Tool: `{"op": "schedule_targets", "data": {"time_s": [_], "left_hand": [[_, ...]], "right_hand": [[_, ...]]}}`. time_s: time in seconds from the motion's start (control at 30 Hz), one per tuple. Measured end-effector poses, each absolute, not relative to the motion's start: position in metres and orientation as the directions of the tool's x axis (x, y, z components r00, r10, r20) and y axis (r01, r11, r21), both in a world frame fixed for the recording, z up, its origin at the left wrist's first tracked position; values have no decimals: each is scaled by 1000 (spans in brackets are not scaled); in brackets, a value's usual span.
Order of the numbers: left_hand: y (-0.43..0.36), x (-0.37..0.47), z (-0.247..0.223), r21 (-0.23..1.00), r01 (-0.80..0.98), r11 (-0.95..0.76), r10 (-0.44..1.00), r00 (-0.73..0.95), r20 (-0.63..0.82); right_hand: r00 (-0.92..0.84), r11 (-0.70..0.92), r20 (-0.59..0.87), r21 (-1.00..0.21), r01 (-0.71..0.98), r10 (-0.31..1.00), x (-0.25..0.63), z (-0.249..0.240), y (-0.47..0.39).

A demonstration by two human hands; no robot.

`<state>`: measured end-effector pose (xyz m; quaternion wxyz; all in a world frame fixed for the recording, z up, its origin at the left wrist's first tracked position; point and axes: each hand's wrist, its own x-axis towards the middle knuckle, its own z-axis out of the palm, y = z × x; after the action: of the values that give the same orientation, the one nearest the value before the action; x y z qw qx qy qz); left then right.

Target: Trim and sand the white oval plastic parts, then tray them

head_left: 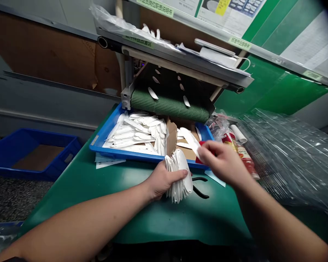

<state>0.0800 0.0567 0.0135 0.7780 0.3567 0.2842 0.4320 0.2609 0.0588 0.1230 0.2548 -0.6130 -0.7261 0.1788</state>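
Note:
My left hand [159, 181] is wrapped round a fanned bundle of thin white oval pieces [184, 170], thumb across the front one. Pinched in my right hand [222, 160] is a single long white piece [189, 137], tilted over the right side of a blue tray [139, 154]. Something flat and red [199, 157] shows beside my right fingers; whether they touch it is hidden. Many loose white pieces [136, 133] lie heaped in the tray's left side, and a cardboard divider [171, 136] separates them from a few on the right.
A green conveyor belt [169, 106] carries more white pieces above the tray's back edge. Black-handled pliers [201, 193] lie on the green table [218, 220]. Cans [246, 160] and stacked clear plastic trays [287, 156] stand at right. Another blue bin [32, 171] sits at left.

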Motion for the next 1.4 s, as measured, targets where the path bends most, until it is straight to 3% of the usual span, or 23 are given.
{"op": "schedule_targets", "data": {"time_s": [0.1,0.2,0.33,0.47,0.67,0.8,0.97,1.07,1.13,1.23,1.3,1.37,1.4], "left_hand": [[55,81,15,833,-449,323,905,403,-134],[54,82,16,858,-413,304,909,394,-133],[54,81,18,868,-381,319,891,434,-138],[58,79,19,904,-297,306,878,455,-147],[62,75,25,981,-10,194,889,424,-172],[62,74,30,962,260,87,908,377,-184],[62,75,33,925,380,-8,923,358,-139],[62,73,34,877,464,-129,898,429,-95],[61,71,35,817,515,-259,871,490,-32],[61,67,36,688,537,-487,798,595,100],[60,65,36,566,528,-633,725,662,193],[60,63,35,431,511,-744,645,717,265],[59,62,36,375,505,-777,614,740,275]], "right_hand": [[-100,211,201,-667,715,974,271,79,16],[-114,214,196,-629,747,974,266,54,5],[-109,160,121,-605,780,987,265,52,16],[-204,230,116,-634,738,972,270,51,26],[-326,293,76,-658,694,942,279,34,24],[-380,303,38,-677,670,924,281,24,19],[-457,317,-11,-705,635,890,288,27,19],[-472,253,-72,-768,589,879,305,40,26],[-353,112,-77,-867,485,932,318,49,31],[-136,-82,-98,-989,121,986,328,54,37],[-201,-190,-173,-979,-70,964,326,52,41],[-291,-270,-244,-961,-53,925,322,47,43],[-255,-262,-256,-965,12,932,320,45,44]]}}
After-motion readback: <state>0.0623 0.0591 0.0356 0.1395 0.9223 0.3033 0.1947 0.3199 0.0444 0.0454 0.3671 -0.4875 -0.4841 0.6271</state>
